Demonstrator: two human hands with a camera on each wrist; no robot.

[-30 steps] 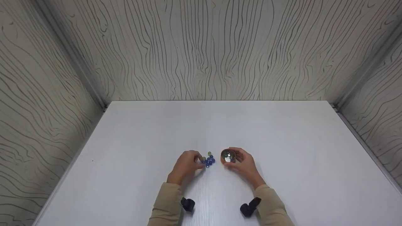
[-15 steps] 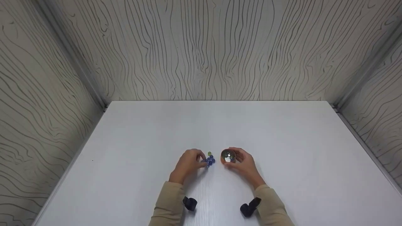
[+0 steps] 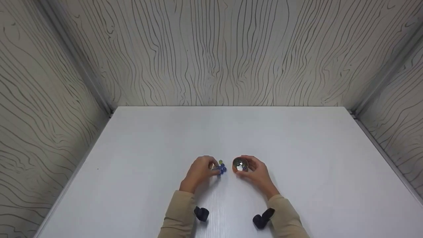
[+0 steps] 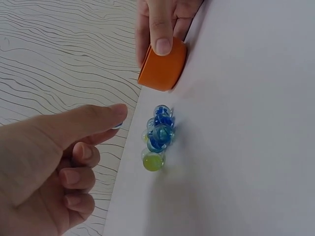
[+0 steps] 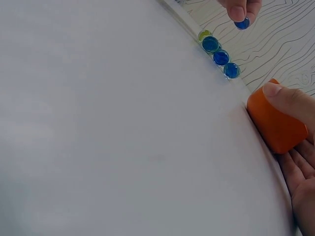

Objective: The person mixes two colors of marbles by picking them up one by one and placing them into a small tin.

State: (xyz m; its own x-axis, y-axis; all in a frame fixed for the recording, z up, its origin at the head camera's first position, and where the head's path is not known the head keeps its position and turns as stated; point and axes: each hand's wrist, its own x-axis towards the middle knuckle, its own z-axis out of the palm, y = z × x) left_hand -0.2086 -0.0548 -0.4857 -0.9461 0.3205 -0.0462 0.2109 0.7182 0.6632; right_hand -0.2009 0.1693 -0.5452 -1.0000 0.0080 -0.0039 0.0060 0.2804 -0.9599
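Between thumb and forefinger my left hand (image 3: 200,170) pinches a blue marble (image 5: 241,23), raised off the tabletop in the right wrist view. Only a sliver of it shows past the fingertips in the left wrist view. Just beyond those fingers lies a tight cluster of blue marbles (image 4: 161,133) on the table, with a yellow-green marble (image 4: 153,162) at its near end. To the right of the cluster, my right hand (image 3: 260,173) grips a small orange cup (image 5: 275,118) round its side. The cup rests on the table, and its inside looks shiny in the head view.
A white tabletop (image 3: 158,138) lies under both hands. Wood-grain patterned panels (image 3: 211,53) rise behind it and on both sides. Dark wrist cameras (image 3: 201,214) stick out inward from both sleeves.
My left hand has shifted slightly right and away from me at the marbles, and its fingers have come together on one marble. The right hand and the cup have stayed still.
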